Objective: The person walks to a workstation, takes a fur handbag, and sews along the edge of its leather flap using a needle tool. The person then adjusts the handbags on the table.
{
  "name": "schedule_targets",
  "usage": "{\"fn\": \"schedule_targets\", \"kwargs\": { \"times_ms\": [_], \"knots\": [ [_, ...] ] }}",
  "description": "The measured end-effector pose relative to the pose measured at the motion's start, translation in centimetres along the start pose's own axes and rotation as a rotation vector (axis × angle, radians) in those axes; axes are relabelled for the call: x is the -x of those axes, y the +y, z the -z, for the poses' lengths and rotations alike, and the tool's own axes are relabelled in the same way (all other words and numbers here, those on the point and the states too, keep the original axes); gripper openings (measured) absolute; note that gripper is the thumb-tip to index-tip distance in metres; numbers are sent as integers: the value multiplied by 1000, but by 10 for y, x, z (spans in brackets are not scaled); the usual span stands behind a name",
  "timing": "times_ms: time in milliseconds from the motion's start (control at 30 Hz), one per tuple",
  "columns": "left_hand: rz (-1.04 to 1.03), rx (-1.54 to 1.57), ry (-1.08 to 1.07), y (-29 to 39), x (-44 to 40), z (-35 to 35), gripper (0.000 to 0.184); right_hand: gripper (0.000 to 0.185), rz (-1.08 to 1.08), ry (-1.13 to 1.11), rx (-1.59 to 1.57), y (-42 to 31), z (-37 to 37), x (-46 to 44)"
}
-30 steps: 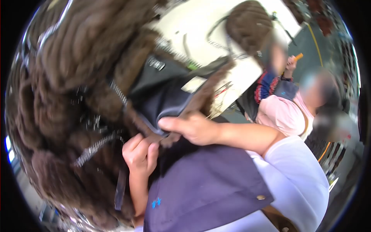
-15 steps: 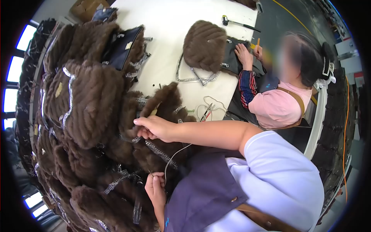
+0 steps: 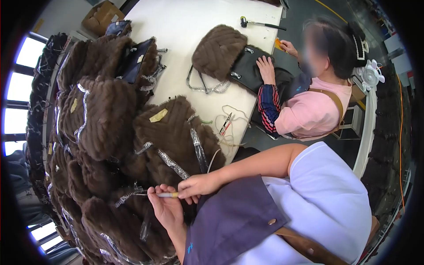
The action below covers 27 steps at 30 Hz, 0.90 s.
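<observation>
A slim awl-like tool (image 3: 169,194) with a pale handle, yellow at one end, lies across both my hands. My right hand (image 3: 197,185) is closed round the yellow end. The fingers of my left hand (image 3: 167,208) are closed about the handle's front part, where a thin metal shaft points left. Whether the tip bears a hook is too small to tell. A pale cord (image 3: 214,160) runs up from beside my right hand. Just beyond lies a brown furry bag piece (image 3: 170,126) with a yellow tag and plastic-wrapped chain straps (image 3: 173,164).
Brown furry bags (image 3: 104,119) are piled at the left. On the white table (image 3: 176,26) are red-handled snippers (image 3: 226,124), loose cord and a mallet (image 3: 260,24). A co-worker (image 3: 313,106) sits across, one hand on a black-and-fur bag (image 3: 247,66).
My right hand has come down from the furry piece to my left hand, and the tool now spans both. The furry piece lies flatter. The co-worker's raised hand has moved up.
</observation>
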<state>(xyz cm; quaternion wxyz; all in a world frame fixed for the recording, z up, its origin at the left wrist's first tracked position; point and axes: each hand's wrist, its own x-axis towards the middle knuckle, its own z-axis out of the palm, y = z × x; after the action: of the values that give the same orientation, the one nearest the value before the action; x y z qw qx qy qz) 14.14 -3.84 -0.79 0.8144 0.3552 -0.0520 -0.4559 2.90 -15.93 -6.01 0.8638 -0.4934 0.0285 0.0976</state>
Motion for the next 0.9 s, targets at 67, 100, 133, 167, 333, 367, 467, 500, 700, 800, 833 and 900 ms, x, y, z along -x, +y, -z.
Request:
{"fn": "schedule_targets", "kwargs": {
  "times_ms": [67,100,133,167,333,367,467,500,700,800,833,900],
  "knots": [
    [42,-181,-11,-7,6,-6,18,35,31,29,141,2,2,4],
    [68,-229,-32,-11,7,-9,17,33,27,30,135,4,3,8],
    [80,-328,-51,-14,9,-9,19,33,21,28,127,9,0,12],
    [84,-422,-48,-15,10,-8,23,32,93,111,138,15,-3,16],
    [152,-533,-5,-27,12,-17,39,31,211,390,-134,21,3,45],
    [205,-545,-4,-26,13,-10,39,32,197,491,-114,16,9,55],
    [322,-591,-25,-29,20,1,34,29,247,852,-51,13,43,86],
    [338,-614,-26,-30,22,3,33,29,289,977,-4,17,59,96],
    [356,-775,-56,-36,29,16,29,28,257,1477,567,37,148,159],
    [338,-820,-56,-34,27,14,28,29,-16,1552,795,68,190,160],
    [354,-847,-76,-34,27,13,28,29,-6,1521,801,77,198,155],
    [378,-868,-83,-31,25,12,28,30,-241,1546,893,90,212,142]
  ]
}}
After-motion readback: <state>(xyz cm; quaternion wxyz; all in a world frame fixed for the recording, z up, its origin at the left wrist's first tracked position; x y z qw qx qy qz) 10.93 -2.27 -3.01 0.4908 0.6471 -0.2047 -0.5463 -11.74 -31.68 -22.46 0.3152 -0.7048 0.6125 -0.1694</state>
